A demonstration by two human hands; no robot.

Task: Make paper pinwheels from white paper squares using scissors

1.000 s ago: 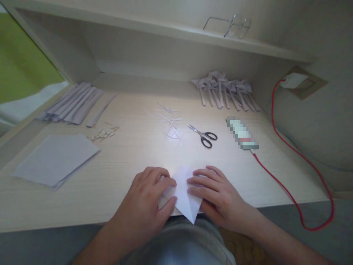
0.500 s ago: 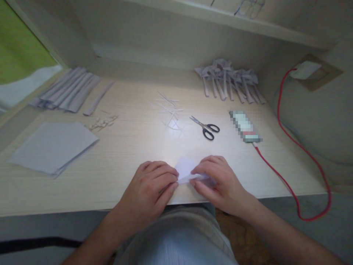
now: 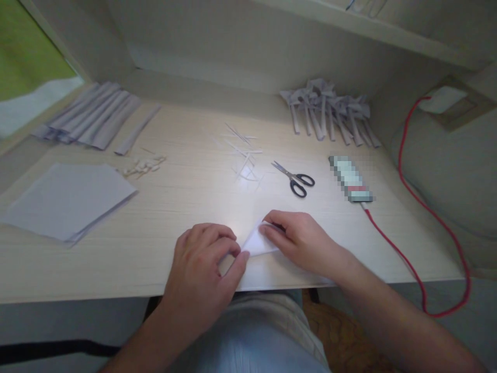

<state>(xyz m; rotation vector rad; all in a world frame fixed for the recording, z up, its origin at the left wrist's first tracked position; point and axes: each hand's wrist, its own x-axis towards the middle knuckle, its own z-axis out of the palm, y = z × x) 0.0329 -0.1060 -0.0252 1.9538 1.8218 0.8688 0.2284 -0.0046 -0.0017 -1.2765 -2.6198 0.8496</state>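
A small folded sheet of white paper (image 3: 256,243) lies near the desk's front edge, pointed toward the left. My left hand (image 3: 205,259) pinches its left corner between thumb and fingertips. With thumb and forefinger, my right hand (image 3: 298,235) closes on the paper's upper edge and covers its right part. Beyond the hands lie black-handled scissors (image 3: 294,178), their blades pointing up and left. Several thin paper strips (image 3: 246,153) are scattered behind them.
At left lie a stack of white paper sheets (image 3: 70,199), small cotton-tipped pieces (image 3: 144,167) and rolled paper tubes (image 3: 97,114). Paper pinwheel-like shapes on stems (image 3: 330,109) rest at the back right. A phone (image 3: 350,178) trails a red cable (image 3: 438,220) along the right.
My right hand has moved its grip up to the paper's upper edge, and the raised flap now lies folded over. My left hand has shifted slightly left, still at the corner.
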